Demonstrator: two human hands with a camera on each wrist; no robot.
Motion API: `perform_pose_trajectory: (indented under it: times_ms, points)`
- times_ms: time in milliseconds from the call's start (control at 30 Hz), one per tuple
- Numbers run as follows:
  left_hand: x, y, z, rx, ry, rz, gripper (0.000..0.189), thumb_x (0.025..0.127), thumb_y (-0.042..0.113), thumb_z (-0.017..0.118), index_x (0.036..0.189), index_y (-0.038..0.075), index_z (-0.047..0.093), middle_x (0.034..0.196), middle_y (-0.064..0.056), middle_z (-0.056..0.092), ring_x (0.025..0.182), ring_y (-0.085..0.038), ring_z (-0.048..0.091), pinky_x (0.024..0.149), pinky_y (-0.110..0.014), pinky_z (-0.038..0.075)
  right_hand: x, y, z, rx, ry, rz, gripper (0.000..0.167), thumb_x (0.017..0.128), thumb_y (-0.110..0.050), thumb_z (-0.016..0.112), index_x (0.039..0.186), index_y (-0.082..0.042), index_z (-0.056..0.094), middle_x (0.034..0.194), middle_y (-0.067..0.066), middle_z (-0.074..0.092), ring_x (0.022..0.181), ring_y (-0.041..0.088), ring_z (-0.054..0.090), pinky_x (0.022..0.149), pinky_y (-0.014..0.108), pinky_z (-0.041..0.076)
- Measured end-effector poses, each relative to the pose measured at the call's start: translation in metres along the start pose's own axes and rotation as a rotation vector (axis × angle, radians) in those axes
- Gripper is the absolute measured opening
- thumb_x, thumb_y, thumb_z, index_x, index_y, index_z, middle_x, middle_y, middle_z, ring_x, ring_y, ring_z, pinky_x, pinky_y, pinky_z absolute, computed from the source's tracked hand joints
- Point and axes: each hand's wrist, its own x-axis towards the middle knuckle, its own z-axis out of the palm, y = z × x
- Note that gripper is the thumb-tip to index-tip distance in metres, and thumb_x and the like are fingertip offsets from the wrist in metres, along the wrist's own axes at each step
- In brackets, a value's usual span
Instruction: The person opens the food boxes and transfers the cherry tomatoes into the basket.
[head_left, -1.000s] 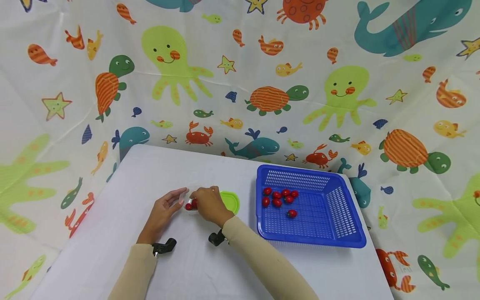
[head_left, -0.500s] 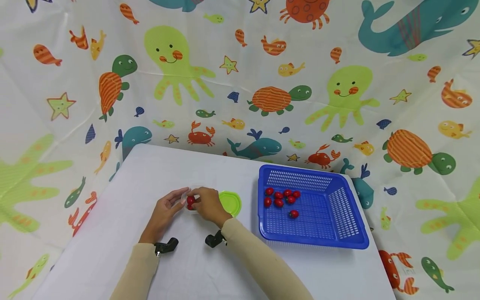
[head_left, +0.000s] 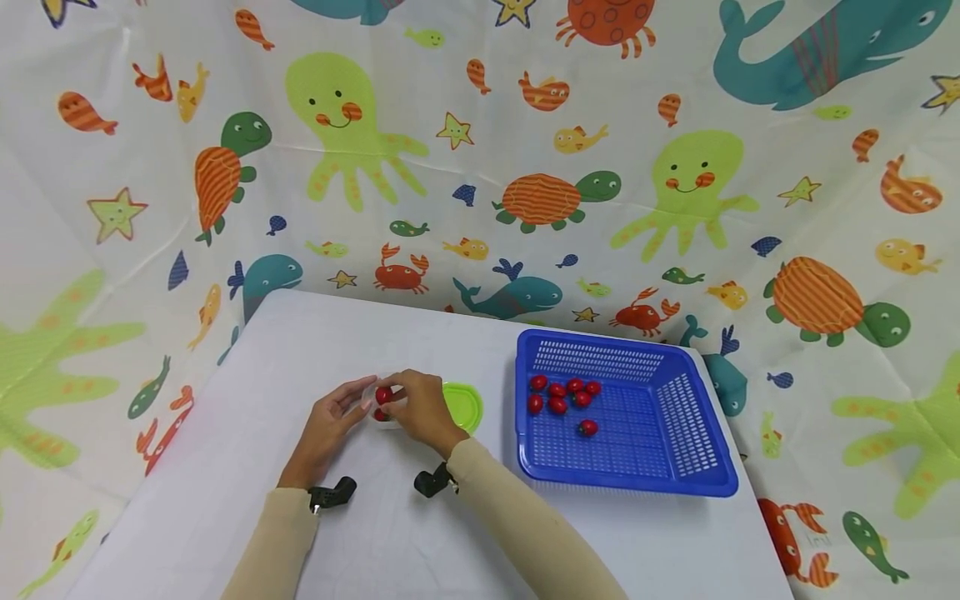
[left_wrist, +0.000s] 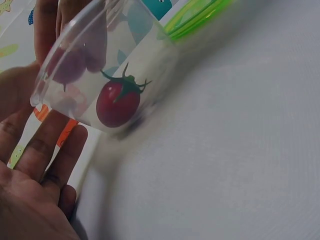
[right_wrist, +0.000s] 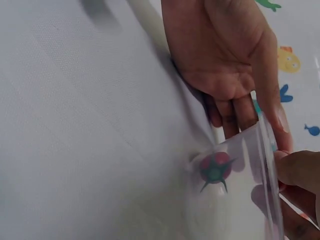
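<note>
A clear plastic tub [left_wrist: 152, 67] stands on the white table between my hands. My left hand [head_left: 324, 429] holds the tub at its left rim, with the other fingers spread behind it. My right hand [head_left: 423, 408] reaches over the tub's right side and pinches a cherry tomato [head_left: 383, 395] at the rim. Another cherry tomato with a green stalk [left_wrist: 118, 104] lies at the bottom of the tub, seen through its wall in both wrist views. A lime-green lid [head_left: 462, 407] lies just right of the tub, partly behind my right hand.
A blue plastic basket [head_left: 622, 479] stands on the right of the white table [head_left: 390, 533], with several cherry tomatoes [head_left: 557, 406] gathered at its left side. Behind the table hangs a curtain [head_left: 450, 100] printed with sea animals.
The right fingers and the pinched cherry tomato have risen slightly from inside the tub, so both tomatoes show more clearly. The left hand stays at the tub.
</note>
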Motion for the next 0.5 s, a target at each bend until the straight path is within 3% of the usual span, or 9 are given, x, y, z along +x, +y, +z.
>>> perform_pose_trajectory:
  times_ms: [267, 500]
  points:
    - [0.002, 0.000, 0.000, 0.003, -0.003, -0.008, 0.055, 0.106, 0.036, 0.068, 0.156, 0.017, 0.053, 0.165, -0.008, 0.050, 0.161, -0.033, 0.034, 0.130, -0.069, 0.018, -0.007, -0.001, -0.016, -0.004, 0.059, -0.021, 0.039, 0.093, -0.017, 0.084, 0.131, -0.020, 0.076, 0.126, -0.005, 0.078, 0.107, 0.010, 0.077, 0.118, 0.049, 0.045]
    - [0.002, 0.000, 0.000, 0.009, -0.006, -0.014, 0.052, 0.107, 0.031, 0.066, 0.156, 0.017, 0.053, 0.166, -0.008, 0.049, 0.161, -0.034, 0.032, 0.129, -0.071, 0.017, -0.011, -0.005, -0.033, 0.040, 0.092, -0.026, 0.037, 0.094, -0.016, 0.083, 0.130, -0.020, 0.077, 0.123, -0.006, 0.078, 0.105, 0.008, 0.076, 0.116, 0.047, 0.046]
